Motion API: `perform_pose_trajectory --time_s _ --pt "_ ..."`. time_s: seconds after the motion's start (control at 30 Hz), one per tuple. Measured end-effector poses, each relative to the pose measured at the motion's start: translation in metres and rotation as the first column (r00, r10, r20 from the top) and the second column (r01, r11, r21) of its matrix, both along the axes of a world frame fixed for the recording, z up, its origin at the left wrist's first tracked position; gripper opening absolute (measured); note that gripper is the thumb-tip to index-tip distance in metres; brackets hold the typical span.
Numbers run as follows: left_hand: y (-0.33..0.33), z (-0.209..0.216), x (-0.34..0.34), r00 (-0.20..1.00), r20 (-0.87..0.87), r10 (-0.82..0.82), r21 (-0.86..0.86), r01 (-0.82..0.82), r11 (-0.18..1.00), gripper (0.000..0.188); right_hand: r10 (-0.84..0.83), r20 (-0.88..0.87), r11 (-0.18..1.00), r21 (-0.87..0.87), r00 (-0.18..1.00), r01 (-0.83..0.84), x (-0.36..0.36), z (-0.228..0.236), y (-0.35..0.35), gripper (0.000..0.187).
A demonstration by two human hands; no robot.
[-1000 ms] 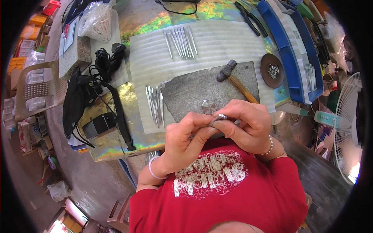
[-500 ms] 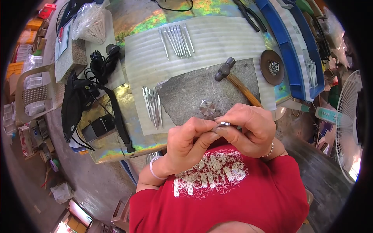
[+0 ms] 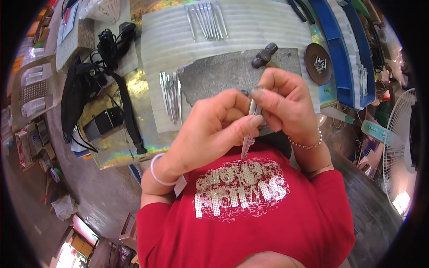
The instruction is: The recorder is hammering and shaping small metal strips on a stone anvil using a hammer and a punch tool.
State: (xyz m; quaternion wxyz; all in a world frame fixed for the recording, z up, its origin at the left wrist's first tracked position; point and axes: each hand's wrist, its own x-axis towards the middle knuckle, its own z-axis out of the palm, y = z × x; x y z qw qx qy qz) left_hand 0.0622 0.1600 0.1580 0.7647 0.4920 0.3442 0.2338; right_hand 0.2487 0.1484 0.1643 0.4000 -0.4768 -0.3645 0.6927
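My left hand (image 3: 214, 120) and my right hand (image 3: 286, 100) meet in front of my chest on a slim silver metal tool (image 3: 248, 142), its narrow end pointing toward me. The left thumb presses along its middle; the right fingertips pinch its upper end, partly hiding it. Beyond the hands lies a rough grey stone slab (image 3: 214, 71). A hammer (image 3: 264, 56) rests on the slab, its handle mostly behind my right hand. Left of the slab sit several pointed silver metal pieces (image 3: 170, 96). More slim metal pieces (image 3: 205, 21) lie in a row farther back.
White foam sheeting (image 3: 156, 58) covers part of the table. A brown dish (image 3: 310, 69) of small metal bits stands at the right, beside a blue tray (image 3: 337, 58). Pliers handles (image 3: 299, 10) show at the back. Black straps (image 3: 127, 107) lie left; a fan (image 3: 397, 143) stands right.
My hands have risen in the picture and turned, so the metal tool now shows lengthwise between them. The view has shifted, and the round clear disc on the slab is hidden.
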Motion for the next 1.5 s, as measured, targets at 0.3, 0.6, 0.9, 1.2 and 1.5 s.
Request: perform_pose_trajectory --time_s 0.3,0.6,0.9,1.2,1.5 --pt "0.012 0.006 0.000 0.997 -0.008 -0.076 -0.257 0.072 0.964 0.019 -0.091 -0.161 0.986 -0.153 0.983 0.066 -0.002 -0.014 -0.001 0.015" --pt "0.009 0.004 -0.001 0.988 -0.004 -0.155 -0.170 0.153 0.974 0.023 -0.196 -0.126 0.977 -0.105 0.972 0.184 -0.008 -0.013 -0.023 0.015" --pt "0.013 0.003 0.000 0.985 0.029 -0.170 -0.226 0.172 0.959 0.024 -0.247 -0.189 0.963 -0.158 0.950 0.219 -0.010 -0.014 -0.026 0.014" --pt "0.031 0.002 0.002 0.987 0.031 -0.161 -0.188 0.164 0.968 0.020 -0.227 -0.178 0.971 -0.114 0.957 0.209 -0.004 -0.012 -0.003 0.015" --pt "0.018 -0.005 -0.019 0.847 0.283 0.451 -0.204 -0.406 0.891 0.012 -0.208 0.786 0.888 0.401 0.582 -0.224 0.086 -0.010 0.149 0.020"
